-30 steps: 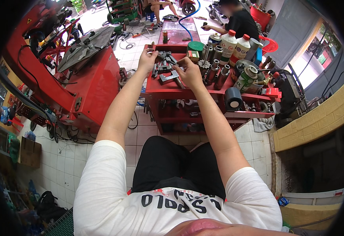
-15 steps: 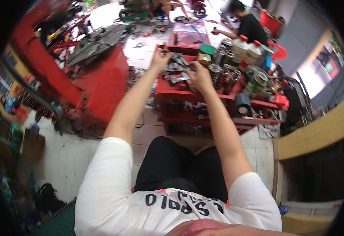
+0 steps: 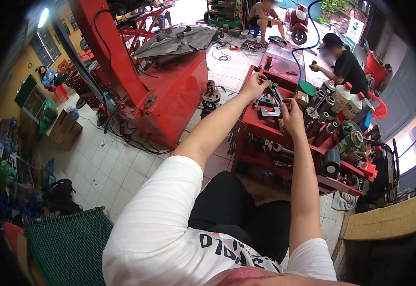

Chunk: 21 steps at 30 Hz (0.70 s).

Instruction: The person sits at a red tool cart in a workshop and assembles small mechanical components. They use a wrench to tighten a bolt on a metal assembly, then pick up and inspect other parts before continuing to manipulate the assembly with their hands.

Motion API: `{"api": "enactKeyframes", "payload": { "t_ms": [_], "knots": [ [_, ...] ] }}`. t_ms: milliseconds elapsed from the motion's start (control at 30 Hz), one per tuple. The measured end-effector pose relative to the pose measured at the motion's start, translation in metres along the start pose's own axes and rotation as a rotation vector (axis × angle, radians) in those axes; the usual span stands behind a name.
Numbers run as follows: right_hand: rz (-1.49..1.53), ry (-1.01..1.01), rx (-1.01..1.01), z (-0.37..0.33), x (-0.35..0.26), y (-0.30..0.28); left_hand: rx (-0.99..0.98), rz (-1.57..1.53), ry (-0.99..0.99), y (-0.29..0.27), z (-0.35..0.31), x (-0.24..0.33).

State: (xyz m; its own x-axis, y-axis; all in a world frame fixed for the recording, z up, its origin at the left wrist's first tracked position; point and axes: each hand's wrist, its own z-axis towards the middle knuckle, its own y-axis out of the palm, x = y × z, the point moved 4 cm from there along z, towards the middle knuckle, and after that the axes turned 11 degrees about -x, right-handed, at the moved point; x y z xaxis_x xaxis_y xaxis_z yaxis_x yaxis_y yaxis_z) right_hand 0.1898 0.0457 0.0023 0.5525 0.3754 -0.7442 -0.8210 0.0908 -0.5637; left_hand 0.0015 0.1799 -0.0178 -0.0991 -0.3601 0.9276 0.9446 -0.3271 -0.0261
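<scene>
Both arms reach out over the top tray of a red tool cart (image 3: 258, 125). My left hand (image 3: 257, 86) is at its far left side, fingers pinched together by a dark grey metal tool (image 3: 275, 91). Across from it, my right hand (image 3: 292, 116) has its fingers curled in at the tool's other end. What either set of fingertips grips is too small to make out. Just below lies a silver C-shaped metal piece (image 3: 270, 112), with more grey metal parts (image 3: 265, 101) beside it in the tray.
Cans, white bottles with red caps (image 3: 342, 95) and a green-lidded tub (image 3: 307, 87) crowd the cart's right. A red machine (image 3: 170, 102) stands left. Beyond the cart, a person in black (image 3: 350, 71) sits holding a dark object. A blue hose (image 3: 308, 47) hangs ahead.
My view has turned left, so the cart and hands appear farther right in the picture. Both hands stay over the metal parts in the tray.
</scene>
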Motion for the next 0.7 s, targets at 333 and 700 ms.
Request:
{"api": "enactKeyframes", "payload": {
  "t_ms": [333, 700],
  "knots": [
    [-0.125, 0.051, -0.080, -0.005, -0.014, -0.001, -0.018, 0.056, -0.009, 0.001, -0.002, 0.006],
    [-0.214, 0.169, -0.147, -0.003, 0.000, 0.002, 0.023, 0.101, -0.010, 0.001, -0.009, 0.014]
  ]
}}
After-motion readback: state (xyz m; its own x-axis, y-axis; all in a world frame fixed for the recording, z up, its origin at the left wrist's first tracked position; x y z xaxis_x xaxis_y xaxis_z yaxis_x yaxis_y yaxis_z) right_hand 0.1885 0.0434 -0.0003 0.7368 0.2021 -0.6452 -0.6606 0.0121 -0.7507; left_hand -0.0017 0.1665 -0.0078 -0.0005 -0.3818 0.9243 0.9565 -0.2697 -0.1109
